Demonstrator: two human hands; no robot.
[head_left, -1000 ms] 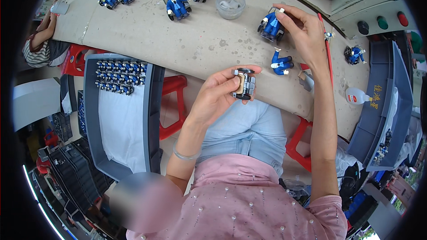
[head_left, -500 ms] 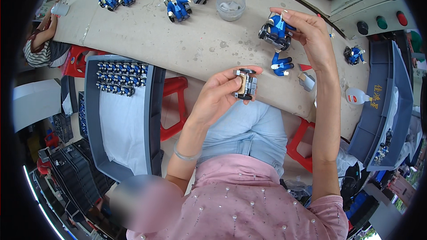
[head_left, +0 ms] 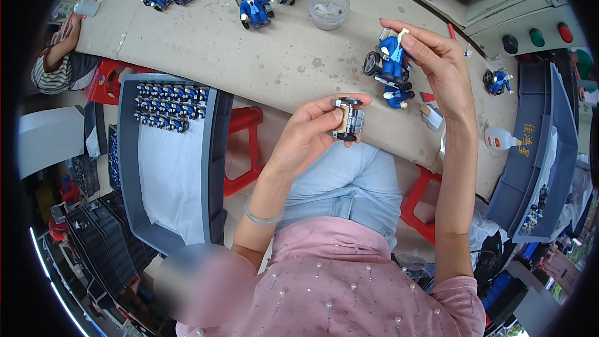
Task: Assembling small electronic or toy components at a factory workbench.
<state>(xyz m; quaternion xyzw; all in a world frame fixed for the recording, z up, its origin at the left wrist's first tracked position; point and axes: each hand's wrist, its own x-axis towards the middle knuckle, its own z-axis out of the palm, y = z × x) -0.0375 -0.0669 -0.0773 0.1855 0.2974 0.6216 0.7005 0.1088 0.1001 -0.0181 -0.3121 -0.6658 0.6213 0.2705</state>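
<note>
My left hand (head_left: 310,126) pinches a small toy wheelchair (head_left: 350,120) with black wheels, grey parts and a tan panel under my thumb; no figure sits in it. Over the bench's right part, my right hand (head_left: 440,65) grips a seated toy figure (head_left: 392,56) in a blue suit, fingers at its pale head, with a spoked wheel showing beside it. Partly hidden just below it, another blue figure (head_left: 397,95) lies on the bench. Close by are a red piece (head_left: 428,97) and a small grey block (head_left: 431,116).
Several finished-looking figures (head_left: 254,9) stand at the back, beside a clear round tub (head_left: 329,8). One more (head_left: 497,81) sits far right, above a white bottle (head_left: 501,138). A grey crate (head_left: 215,168) with rows of figures stands left; another crate (head_left: 535,93) is at right.
My right hand has moved slightly down and right with the seated figure, which now covers more of the lying one. My left hand keeps its hold, nearly still. The view has shifted slightly.
</note>
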